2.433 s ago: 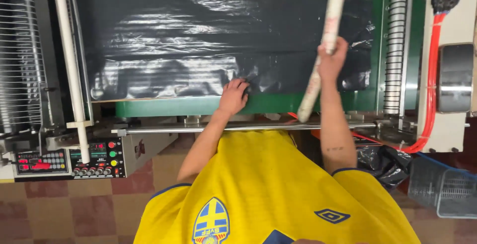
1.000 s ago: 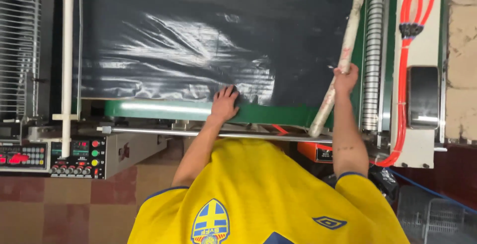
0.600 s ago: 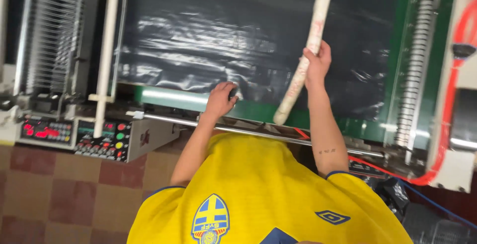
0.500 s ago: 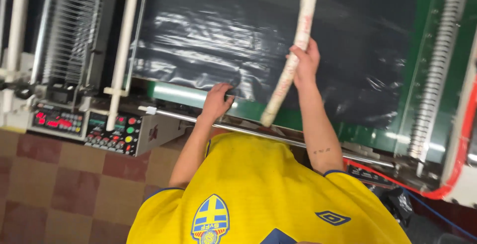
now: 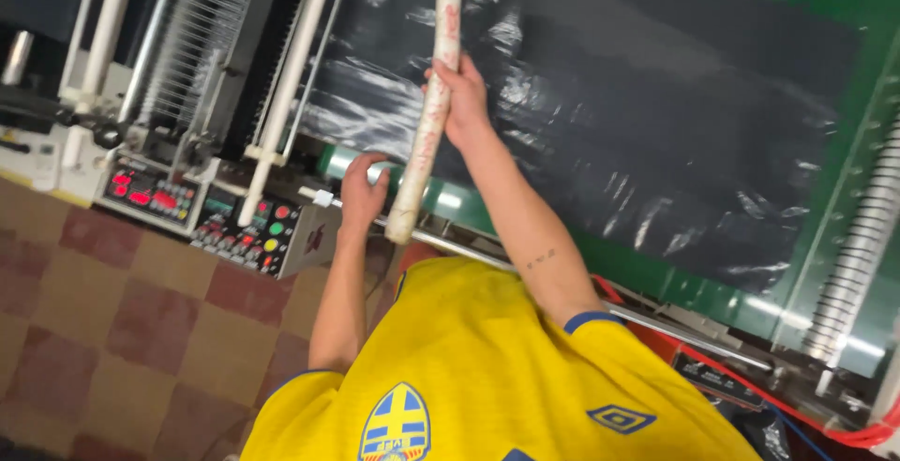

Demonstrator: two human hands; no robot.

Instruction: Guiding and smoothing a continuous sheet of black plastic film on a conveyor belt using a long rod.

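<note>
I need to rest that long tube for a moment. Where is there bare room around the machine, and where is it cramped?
The right hand grips the pale tube over the black plastic sheet, whose broad stretch toward the green frame lies bare. The checkered floor below the control panel is open. It is crowded where the left hand meets the sheet's edge, beside the white bars.

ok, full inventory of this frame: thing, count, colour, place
black plastic film: one sheet, black, glossy, spread over the machine bed
machine bed edge: one, green, along the film's near side
pale tube: one, off-white with red marks, held up over the film
control panel: one, dark with red, green and yellow buttons, machine's front left
white rods: several, upper left
red hose: one, lower right
checkered floor: brown and tan, lower left
left hand: at the film's near edge
right hand: gripping the tube
</note>
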